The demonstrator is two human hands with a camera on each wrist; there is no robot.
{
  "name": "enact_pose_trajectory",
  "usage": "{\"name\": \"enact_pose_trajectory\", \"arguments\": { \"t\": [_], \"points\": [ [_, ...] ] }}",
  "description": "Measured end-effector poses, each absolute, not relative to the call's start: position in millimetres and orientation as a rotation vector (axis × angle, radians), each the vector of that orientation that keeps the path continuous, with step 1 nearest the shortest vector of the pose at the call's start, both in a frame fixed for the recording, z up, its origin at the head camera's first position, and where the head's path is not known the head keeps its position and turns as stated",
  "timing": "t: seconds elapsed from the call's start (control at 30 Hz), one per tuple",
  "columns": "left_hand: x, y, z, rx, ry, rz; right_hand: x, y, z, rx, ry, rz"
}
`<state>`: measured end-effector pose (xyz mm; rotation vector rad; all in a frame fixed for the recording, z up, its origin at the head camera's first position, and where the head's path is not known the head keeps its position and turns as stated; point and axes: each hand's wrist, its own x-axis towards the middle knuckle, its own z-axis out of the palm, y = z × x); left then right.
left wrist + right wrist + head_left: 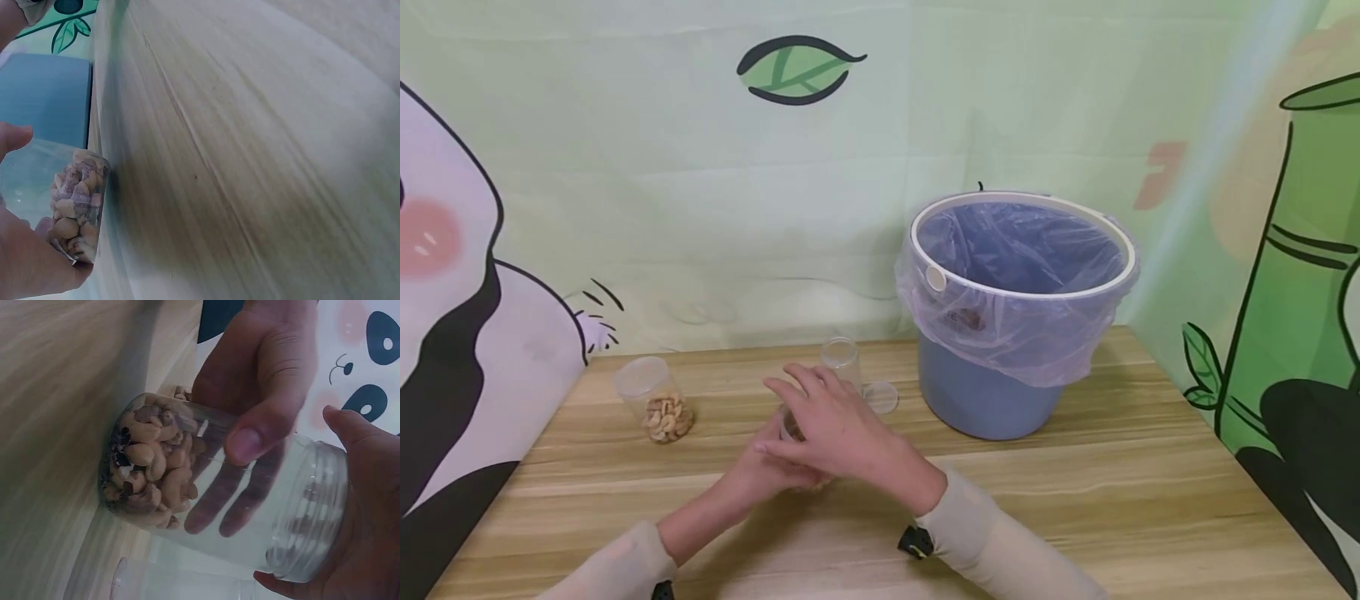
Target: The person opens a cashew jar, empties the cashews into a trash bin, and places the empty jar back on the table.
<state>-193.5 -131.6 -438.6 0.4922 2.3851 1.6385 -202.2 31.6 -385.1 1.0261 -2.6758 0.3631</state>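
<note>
My left hand (763,471) grips a clear jar (284,494) around its side, low over the wooden table. Cashews (156,462) fill the lower part of this jar, with some dark bits at its base. My right hand (842,425) lies across the jar's top, palm against the ridged end and fingers spread loosely. In the right wrist view, one fingertip reaches below the rim while another digit stands off it. Just behind the hands are a second clear jar (840,354), partly hidden, and a flat clear lid (882,397).
Another clear jar (642,379) holding nuts stands at the back left of the table. A blue bin (988,392) lined with a translucent bag (1030,342) stands at the back right. Behind the table (1075,517) hangs a printed panda backdrop (700,167).
</note>
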Motion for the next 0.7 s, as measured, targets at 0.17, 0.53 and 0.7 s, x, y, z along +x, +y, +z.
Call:
{"name": "enact_pose_trajectory", "arguments": {
  "t": [0.17,0.53,0.7],
  "points": [
    [-193,-127,-442,0.539,2.340,1.691,-202,38,-389,1.006,-2.693,0.365],
    [-192,-125,-442,0.493,2.201,1.714,-202,59,-392,0.953,-2.730,0.525],
    [-193,-123,-443,0.501,2.224,1.696,-203,67,-392,0.956,-2.729,0.542]
  ]
}}
